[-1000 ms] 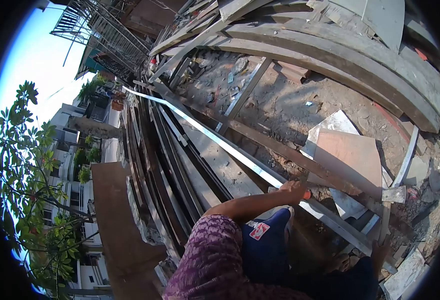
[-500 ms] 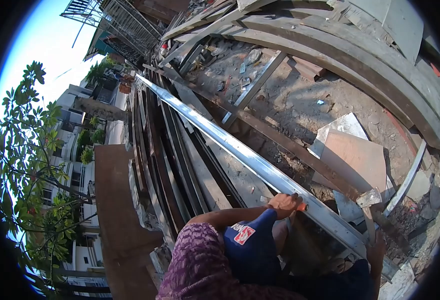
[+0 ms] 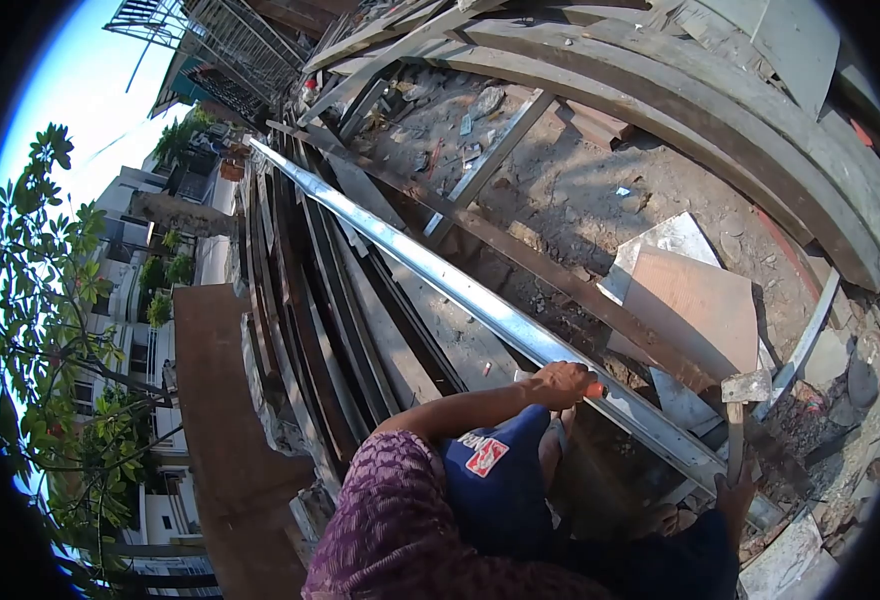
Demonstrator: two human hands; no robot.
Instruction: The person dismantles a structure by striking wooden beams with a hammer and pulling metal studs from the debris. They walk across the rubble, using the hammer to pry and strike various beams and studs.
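Note:
My left hand (image 3: 563, 384) is closed around an orange-handled tool (image 3: 595, 390) and rests against the long silvery metal beam (image 3: 440, 275). Only the orange end shows clearly; the rest of that tool is hidden. Nearer the beam's lower right end, my right hand (image 3: 734, 494) grips the wooden handle of a hammer (image 3: 747, 387), its blocky head raised above the hand. The beam runs diagonally from the upper left to the lower right.
Long dark bars (image 3: 325, 340) lie left of the beam. A rusty bar (image 3: 550, 270) runs beyond it, near broken boards (image 3: 690, 305) on rubble ground. Thick curved-looking beams (image 3: 660, 110) lie at the upper right. A brown panel (image 3: 230, 400) is at the left.
The view has shifted, so the scene sits slightly farther left and up. The hammer has moved a little right relative to the beam and its tilt has changed. Both grips remain.

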